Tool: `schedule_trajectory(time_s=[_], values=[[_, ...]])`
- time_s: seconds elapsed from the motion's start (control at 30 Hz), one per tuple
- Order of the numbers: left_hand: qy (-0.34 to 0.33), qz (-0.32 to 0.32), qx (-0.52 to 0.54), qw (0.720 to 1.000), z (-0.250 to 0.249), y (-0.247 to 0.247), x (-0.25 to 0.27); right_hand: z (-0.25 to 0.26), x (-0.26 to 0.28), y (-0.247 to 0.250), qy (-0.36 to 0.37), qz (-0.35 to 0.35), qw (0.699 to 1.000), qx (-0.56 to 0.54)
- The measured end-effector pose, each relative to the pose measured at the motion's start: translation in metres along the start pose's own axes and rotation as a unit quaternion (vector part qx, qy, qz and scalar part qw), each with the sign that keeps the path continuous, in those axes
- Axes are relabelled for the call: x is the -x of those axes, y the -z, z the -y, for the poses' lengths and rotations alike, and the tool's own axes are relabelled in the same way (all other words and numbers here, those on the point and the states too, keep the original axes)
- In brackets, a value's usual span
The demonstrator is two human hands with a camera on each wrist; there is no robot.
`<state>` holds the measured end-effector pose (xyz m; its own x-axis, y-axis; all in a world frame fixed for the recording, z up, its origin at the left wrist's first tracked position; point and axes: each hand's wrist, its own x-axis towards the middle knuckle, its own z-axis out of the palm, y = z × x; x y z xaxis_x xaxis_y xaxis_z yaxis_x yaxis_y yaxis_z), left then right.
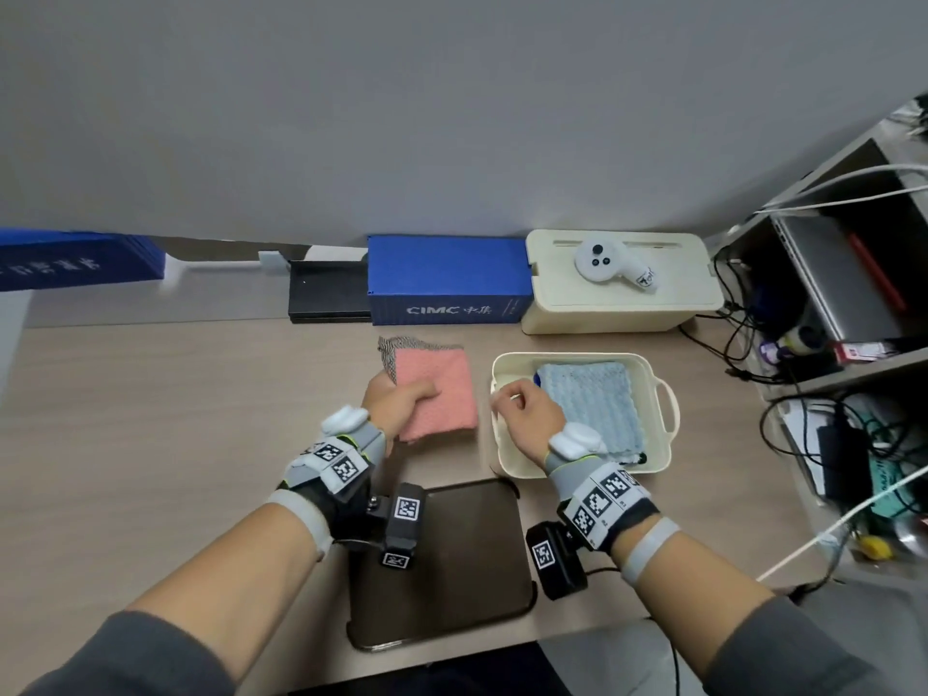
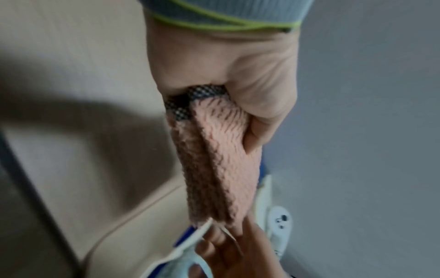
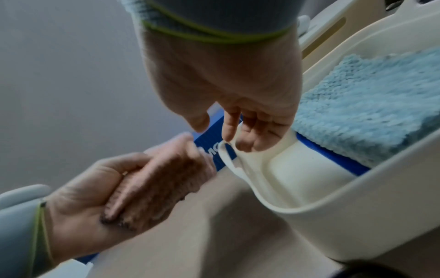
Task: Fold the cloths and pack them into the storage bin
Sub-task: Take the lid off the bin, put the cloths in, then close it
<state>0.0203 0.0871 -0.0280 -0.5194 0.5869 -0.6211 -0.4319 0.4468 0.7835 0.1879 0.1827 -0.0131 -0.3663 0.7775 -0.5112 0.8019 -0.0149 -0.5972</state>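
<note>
Cloth (image 1: pixel 436 389), pink and folded, gripped in left hand (image 1: pixel 396 401); right hand (image 1: pixel 527 416) loosely curled, empty, over bin (image 1: pixel 658 459).

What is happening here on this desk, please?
A person is packing folded cloths into a cream storage bin. The left hand grips a folded pink cloth with a checked backing, held beside the bin. The right hand is at the bin's near-left handle, fingers curled at it and holding nothing else. A folded light blue cloth already lies inside the bin.

Pink cloth (image 1: pixel 442 389), light-blue cloth (image 1: pixel 595 399), cream bin (image 1: pixel 658 444).
</note>
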Motion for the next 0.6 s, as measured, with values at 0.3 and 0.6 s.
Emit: schedule_trajectory(time_s=[0.3, 0.6], values=[[-0.03, 0.187, 0.032, 0.981, -0.049, -0.062, 0.032, 0.01, 0.011, 0.042, 0.052, 0.071, 0.935, -0.343], [0.042, 0.131, 0.007, 0.99, -0.006, -0.164, 0.008, -0.077, -0.014, 0.11, -0.028, -0.112, 0.957, -0.265]])
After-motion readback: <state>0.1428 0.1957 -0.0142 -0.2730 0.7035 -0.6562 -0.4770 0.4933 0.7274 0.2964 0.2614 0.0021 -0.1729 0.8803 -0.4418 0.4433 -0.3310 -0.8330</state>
